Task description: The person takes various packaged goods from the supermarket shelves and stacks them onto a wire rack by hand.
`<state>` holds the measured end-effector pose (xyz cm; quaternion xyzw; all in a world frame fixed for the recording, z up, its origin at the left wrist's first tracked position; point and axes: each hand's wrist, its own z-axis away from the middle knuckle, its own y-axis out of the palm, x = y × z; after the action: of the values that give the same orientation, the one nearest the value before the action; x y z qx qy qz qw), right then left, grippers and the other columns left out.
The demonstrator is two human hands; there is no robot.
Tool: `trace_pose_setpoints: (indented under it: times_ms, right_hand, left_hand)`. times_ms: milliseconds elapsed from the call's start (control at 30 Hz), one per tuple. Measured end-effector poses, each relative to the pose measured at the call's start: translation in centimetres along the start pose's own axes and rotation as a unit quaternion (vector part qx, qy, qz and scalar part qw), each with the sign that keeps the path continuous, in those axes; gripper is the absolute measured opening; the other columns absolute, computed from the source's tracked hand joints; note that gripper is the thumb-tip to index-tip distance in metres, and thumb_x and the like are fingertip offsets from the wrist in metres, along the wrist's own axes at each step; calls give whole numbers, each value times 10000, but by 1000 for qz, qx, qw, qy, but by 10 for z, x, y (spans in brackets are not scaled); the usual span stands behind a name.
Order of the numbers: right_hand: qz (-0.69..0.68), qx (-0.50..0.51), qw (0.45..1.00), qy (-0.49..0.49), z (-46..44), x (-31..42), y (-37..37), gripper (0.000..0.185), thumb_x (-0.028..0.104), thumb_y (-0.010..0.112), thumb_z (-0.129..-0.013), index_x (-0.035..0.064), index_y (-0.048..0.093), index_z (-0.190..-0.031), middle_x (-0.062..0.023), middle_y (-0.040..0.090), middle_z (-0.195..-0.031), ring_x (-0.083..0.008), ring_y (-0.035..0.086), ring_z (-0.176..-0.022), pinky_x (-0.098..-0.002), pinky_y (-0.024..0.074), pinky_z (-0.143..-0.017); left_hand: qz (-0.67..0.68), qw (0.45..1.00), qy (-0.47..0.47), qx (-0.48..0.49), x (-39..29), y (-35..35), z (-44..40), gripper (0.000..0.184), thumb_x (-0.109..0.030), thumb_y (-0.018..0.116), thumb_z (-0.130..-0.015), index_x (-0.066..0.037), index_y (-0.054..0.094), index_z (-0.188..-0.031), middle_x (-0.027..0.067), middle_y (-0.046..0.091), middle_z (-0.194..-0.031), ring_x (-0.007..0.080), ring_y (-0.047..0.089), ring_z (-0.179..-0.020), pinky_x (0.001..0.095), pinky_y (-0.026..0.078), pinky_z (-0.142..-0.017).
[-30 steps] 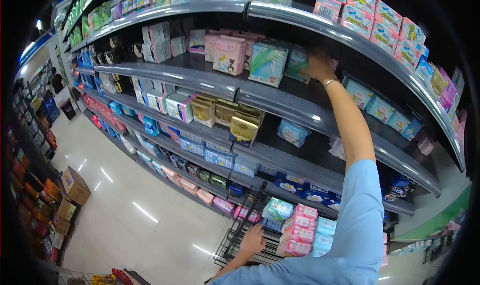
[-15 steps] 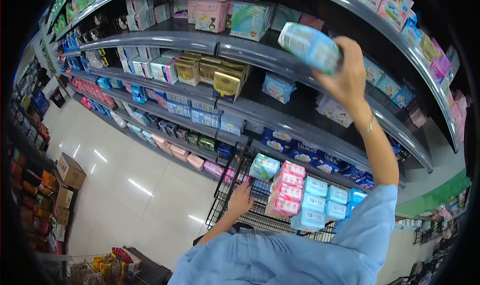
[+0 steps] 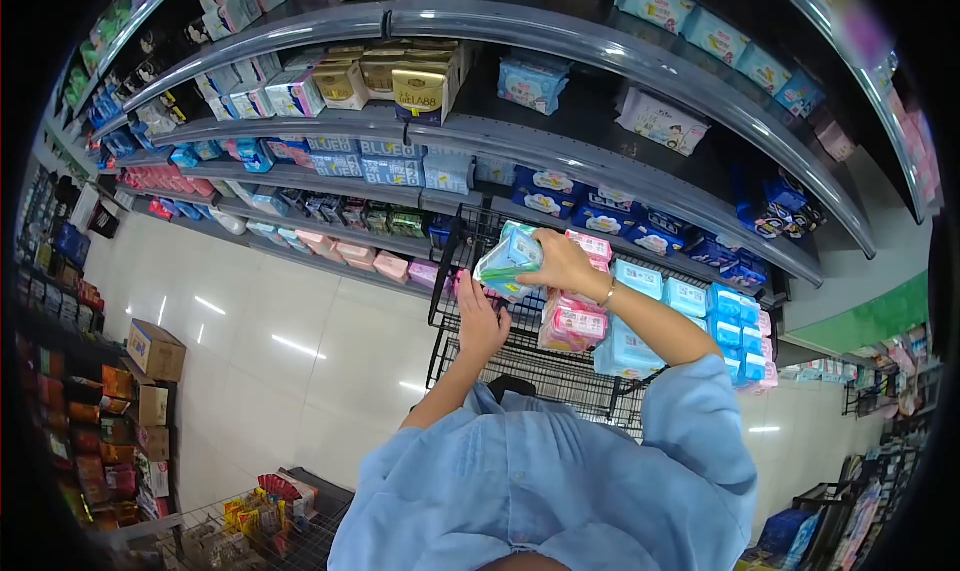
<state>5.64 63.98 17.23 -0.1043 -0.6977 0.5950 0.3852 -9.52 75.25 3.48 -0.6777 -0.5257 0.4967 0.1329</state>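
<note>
My right hand (image 3: 568, 263) grips a light blue and green pack of sanitary pads (image 3: 515, 255), tilted, above the left end of a black wire cart (image 3: 436, 316). Just below that pack is my left hand (image 3: 482, 319), its fingers stretched out near the pack's lower edge; whether they touch it I cannot tell. Beside my right hand, pink packs (image 3: 574, 326) are stacked in the cart, partly hidden by my right forearm. Further right stand light blue packs (image 3: 628, 351) and brighter blue packs (image 3: 735, 306).
Curved grey shelves (image 3: 580, 156) run across in front, above the cart. They hold gold boxes (image 3: 422, 93), a blue pack (image 3: 532, 83) and dark blue packs (image 3: 605, 214). Cardboard boxes (image 3: 155, 351) stand on the tiled floor (image 3: 290, 371) at left. A wire basket of snacks (image 3: 250, 521) is at lower left.
My right hand has come down from the upper shelf to the cart with the pack still in its grip. My left hand has risen slightly towards it. The view has tilted down.
</note>
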Motion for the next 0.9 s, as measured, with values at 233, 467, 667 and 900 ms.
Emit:
trace_pose_setpoints:
  times_ms: [233, 467, 667, 900]
  right_hand:
    - [64, -28, 994, -83, 0, -19, 29, 721, 365, 815, -548, -19, 544, -1094, -188, 560, -1062, -345, 578, -992, -417, 508, -810]
    - [149, -79, 977, -129, 5, 6, 27, 759, 358, 831, -569, -9, 492, -1140, -161, 502, -1036, -334, 522, -959, -406, 459, -806]
    - [85, -276, 894, -344, -49, 115, -125, 255, 170, 706, -732, 59, 585, -928, -114, 586, -863, -308, 587, -807, -385, 468, -711]
    - [207, -420, 816, -338, -205, 164, -253, 399, 133, 672, -725, 35, 553, -1093, -142, 565, -1125, -312, 543, -1052, -403, 458, -881]
  left_hand:
    - [19, 999, 19, 19, 2, 5, 1, 439, -190, 631, -758, 85, 463, -1056, 316, 339, -1338, 445, 348, -1258, 495, 300, -1065]
    - [54, 998, 17, 24, 12, 13, 4, 434, -161, 610, -763, 102, 461, -1075, 322, 416, -1276, 455, 438, -1171, 483, 371, -1011]
    - [87, 995, 43, -8, 8, 5, 1, 391, -134, 608, -752, 91, 469, -1041, 310, 429, -1237, 461, 466, -1099, 499, 397, -953]
    - [73, 996, 51, -32, 12, 8, 5, 369, -117, 596, -747, 75, 483, -1041, 302, 442, -1211, 459, 476, -1085, 503, 416, -919]
